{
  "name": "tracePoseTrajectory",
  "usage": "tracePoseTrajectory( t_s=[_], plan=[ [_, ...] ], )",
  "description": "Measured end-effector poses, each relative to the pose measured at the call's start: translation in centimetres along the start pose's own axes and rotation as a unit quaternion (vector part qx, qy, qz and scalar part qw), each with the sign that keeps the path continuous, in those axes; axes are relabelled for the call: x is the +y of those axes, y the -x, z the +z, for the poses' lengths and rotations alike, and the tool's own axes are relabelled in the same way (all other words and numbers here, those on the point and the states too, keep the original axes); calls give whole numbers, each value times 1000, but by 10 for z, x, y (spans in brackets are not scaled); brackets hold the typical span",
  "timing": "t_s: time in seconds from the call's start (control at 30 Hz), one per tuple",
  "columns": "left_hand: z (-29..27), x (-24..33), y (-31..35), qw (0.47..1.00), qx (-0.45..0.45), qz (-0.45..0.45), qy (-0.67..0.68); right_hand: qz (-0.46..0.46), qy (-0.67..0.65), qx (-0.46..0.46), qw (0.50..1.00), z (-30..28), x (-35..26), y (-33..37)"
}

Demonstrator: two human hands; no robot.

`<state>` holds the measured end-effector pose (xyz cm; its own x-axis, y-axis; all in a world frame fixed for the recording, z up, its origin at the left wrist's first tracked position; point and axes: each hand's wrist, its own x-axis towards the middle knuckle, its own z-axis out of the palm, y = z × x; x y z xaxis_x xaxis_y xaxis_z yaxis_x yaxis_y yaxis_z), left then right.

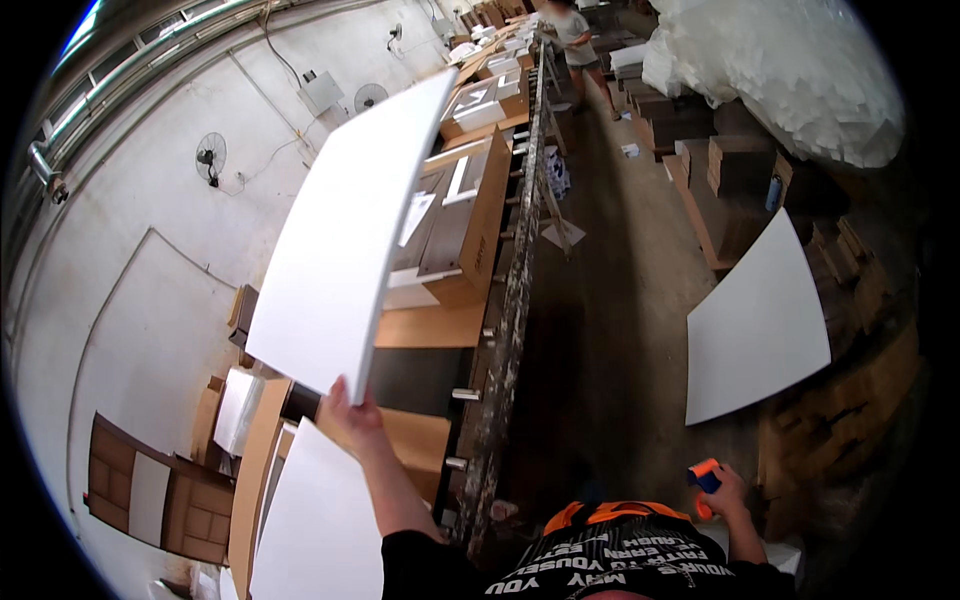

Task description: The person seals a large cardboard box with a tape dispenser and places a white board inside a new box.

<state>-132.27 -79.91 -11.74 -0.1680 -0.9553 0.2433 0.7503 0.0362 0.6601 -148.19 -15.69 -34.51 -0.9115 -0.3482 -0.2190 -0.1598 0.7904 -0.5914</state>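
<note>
My left hand (352, 410) grips a large flat white panel (335, 225) by its lower corner and holds it raised and tilted above the conveyor line. Below that forearm, a second white panel (318, 520) lies in an open brown carton (258, 480). Down by my right side, my right hand (733, 492) is closed round an orange and dark blue hand tool (704, 474); its exact kind is not clear. Partly behind the raised panel stands an open carton (485, 245) with grey and white flat parts inside.
The conveyor's worn metal rail (510, 310) runs away from me, with more open cartons (500, 105) farther along. To the right, another white panel (755, 325) stands near brown carton stacks (725, 205). White foam sheeting (790, 75) is piled behind them. A person (580, 45) stands at the far end.
</note>
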Motion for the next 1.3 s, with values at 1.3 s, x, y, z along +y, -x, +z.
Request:
tracePoseTrajectory(
  t_s=[1.3],
  plan=[
    [-135,193,387,557,766,182,-264,-584,-153,-260,754,280,-542,-138]
  ],
)
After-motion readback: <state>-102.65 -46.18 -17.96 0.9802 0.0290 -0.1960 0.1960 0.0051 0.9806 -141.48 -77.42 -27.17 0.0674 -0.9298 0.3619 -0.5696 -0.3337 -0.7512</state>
